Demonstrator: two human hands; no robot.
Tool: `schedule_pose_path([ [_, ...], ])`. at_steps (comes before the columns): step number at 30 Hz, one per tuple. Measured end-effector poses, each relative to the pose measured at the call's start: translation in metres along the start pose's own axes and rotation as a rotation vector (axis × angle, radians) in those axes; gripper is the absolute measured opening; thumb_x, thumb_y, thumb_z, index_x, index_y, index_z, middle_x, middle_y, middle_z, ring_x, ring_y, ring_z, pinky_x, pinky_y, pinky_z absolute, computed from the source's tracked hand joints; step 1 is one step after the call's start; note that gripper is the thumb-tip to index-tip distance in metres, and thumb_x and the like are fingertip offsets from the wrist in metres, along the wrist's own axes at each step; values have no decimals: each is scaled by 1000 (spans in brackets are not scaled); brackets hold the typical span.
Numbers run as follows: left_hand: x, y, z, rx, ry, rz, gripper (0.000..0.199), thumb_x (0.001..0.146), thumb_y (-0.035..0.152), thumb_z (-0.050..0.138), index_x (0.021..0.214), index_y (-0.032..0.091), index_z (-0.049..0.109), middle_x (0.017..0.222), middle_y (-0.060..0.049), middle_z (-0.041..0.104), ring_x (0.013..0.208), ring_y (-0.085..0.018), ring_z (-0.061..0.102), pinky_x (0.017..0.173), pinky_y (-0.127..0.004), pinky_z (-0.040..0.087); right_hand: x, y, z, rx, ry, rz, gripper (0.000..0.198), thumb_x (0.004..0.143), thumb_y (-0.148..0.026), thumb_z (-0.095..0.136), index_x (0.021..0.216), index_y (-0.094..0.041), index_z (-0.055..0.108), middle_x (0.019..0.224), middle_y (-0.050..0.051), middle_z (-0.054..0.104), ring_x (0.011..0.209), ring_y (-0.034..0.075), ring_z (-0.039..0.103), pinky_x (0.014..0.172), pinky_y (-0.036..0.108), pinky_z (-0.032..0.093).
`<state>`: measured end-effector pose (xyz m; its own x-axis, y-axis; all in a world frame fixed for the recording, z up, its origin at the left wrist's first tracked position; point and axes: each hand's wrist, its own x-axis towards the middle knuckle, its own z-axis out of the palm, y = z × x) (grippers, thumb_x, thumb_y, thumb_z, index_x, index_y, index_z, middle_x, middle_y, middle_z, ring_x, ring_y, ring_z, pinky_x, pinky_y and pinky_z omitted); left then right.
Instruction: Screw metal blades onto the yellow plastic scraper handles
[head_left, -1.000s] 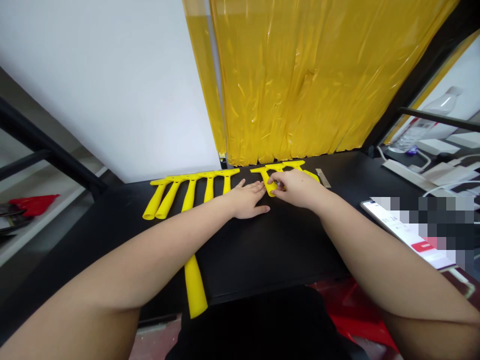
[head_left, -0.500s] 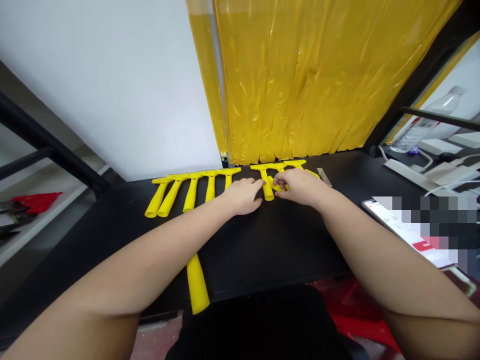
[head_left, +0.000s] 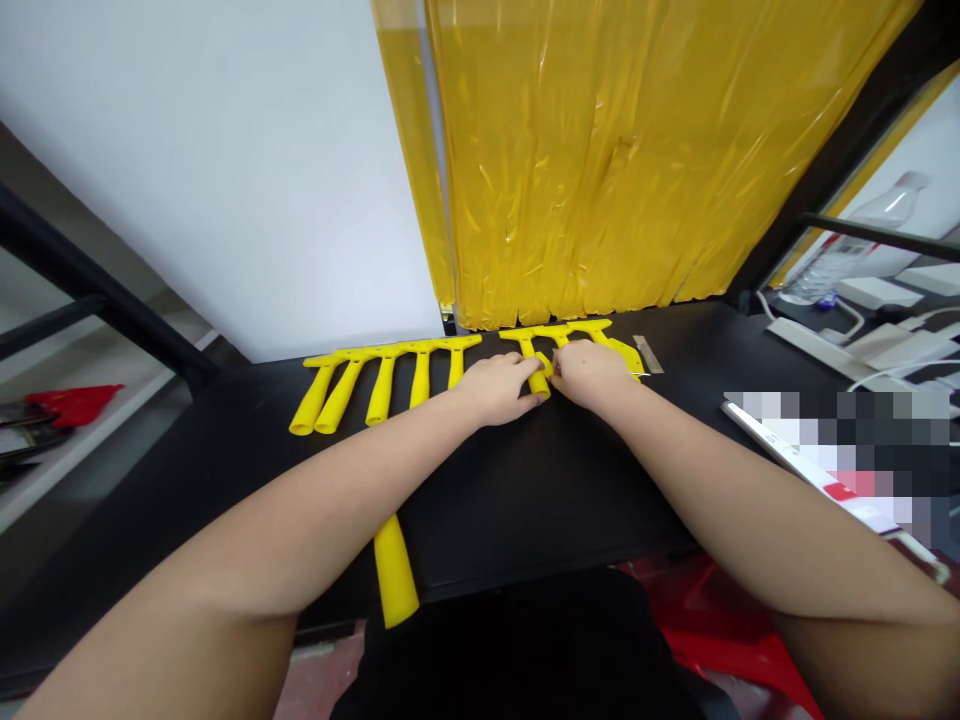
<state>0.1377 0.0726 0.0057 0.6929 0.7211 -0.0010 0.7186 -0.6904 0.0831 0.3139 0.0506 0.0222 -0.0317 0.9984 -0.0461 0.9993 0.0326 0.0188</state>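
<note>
Several yellow T-shaped scraper handles (head_left: 381,390) lie in a row along the back of the black table. My left hand (head_left: 499,388) has its fingers and thumb around the lower end of one yellow scraper handle (head_left: 527,350). Close beside it, my right hand (head_left: 592,372) is closed, its fingertips by a small yellow piece (head_left: 546,362) at that handle; its grip is mostly hidden. A flat yellow part (head_left: 628,355) with a pale edge shows just beyond my right hand. Near it lies a thin metal blade (head_left: 649,354).
Another yellow handle (head_left: 396,575) lies under my left forearm, at the table's front edge. A phone (head_left: 810,465) rests to the right, near white power strips and cables (head_left: 840,355). Behind the black table (head_left: 495,490) hang a white panel and a yellow plastic sheet (head_left: 600,180).
My right hand has moved slightly left and its fingers have closed. My left hand has shifted right onto the scraper handle, whose lower end has moved a little right. More of the flat yellow part shows.
</note>
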Motion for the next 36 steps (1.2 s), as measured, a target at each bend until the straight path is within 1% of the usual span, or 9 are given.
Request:
schedule_pose_path([
  [5, -4, 4, 1, 41, 7, 23, 50, 103, 54, 53, 141, 22, 58, 138, -13, 67, 126, -35, 67, 103, -49, 56, 4, 1, 4, 5, 11, 0, 31, 99, -31, 62, 119, -14, 80, 122, 21, 77, 115, 36, 74, 91, 42, 58],
  [8, -9, 7, 0, 78, 2, 27, 47, 104, 53, 53, 138, 21, 60, 133, -13, 69, 123, -35, 67, 102, -49, 55, 6, 7, 6, 44, 34, -19, 28, 96, -33, 65, 113, -17, 82, 120, 18, 79, 114, 35, 74, 91, 40, 57],
  [11, -11, 8, -1, 92, 5, 30, 49, 104, 54, 51, 139, 20, 59, 131, -14, 69, 121, -35, 67, 101, -50, 55, 8, 23, 4, 138, 93, -18, 24, 95, -36, 66, 106, -23, 83, 113, 12, 81, 108, 31, 75, 89, 38, 57],
  [15, -9, 9, -2, 104, 1, 28, 53, 106, 56, 48, 143, 20, 58, 134, -15, 69, 122, -35, 67, 100, -50, 54, 11, 50, 1, 190, 200, 51, 26, 94, -31, 62, 107, -24, 83, 111, 12, 82, 104, 32, 77, 91, 39, 57],
  [22, -1, 16, -5, 140, -23, -2, 57, 106, 58, 47, 147, 20, 57, 134, -15, 70, 124, -36, 67, 104, -52, 51, 21, 73, 1, 184, 182, 70, 28, 93, -27, 60, 106, -22, 84, 114, 13, 82, 108, 36, 76, 94, 42, 56],
  [25, -6, 15, -13, 150, -13, -16, 61, 106, 62, 47, 150, 21, 56, 136, -15, 70, 124, -37, 67, 105, -53, 51, 22, 80, 0, 171, 176, 79, 28, 93, -28, 62, 108, -21, 84, 115, 14, 82, 109, 35, 76, 94, 41, 56],
  [28, -24, 11, -31, 168, -5, -43, 58, 105, 57, 50, 150, 21, 56, 135, -14, 71, 122, -36, 68, 104, -51, 51, 22, 85, -2, 186, 199, 121, 29, 94, -30, 63, 110, -20, 84, 114, 13, 82, 108, 34, 76, 90, 39, 57],
  [31, -60, 6, -49, 153, -13, -134, 49, 103, 52, 53, 144, 24, 61, 132, -12, 72, 123, -35, 68, 101, -47, 52, 22, 88, -2, 191, 223, 141, 28, 94, -31, 64, 109, -20, 84, 111, 13, 82, 105, 33, 76, 86, 37, 56],
  [36, -136, 6, -59, 58, -151, -278, 54, 101, 56, 53, 144, 25, 65, 112, -12, 78, 97, -33, 74, 83, -42, 55, 26, 84, 3, 139, 99, 86, 18, 85, -27, 73, 97, -24, 86, 104, 7, 83, 96, 27, 76, 79, 33, 55],
])
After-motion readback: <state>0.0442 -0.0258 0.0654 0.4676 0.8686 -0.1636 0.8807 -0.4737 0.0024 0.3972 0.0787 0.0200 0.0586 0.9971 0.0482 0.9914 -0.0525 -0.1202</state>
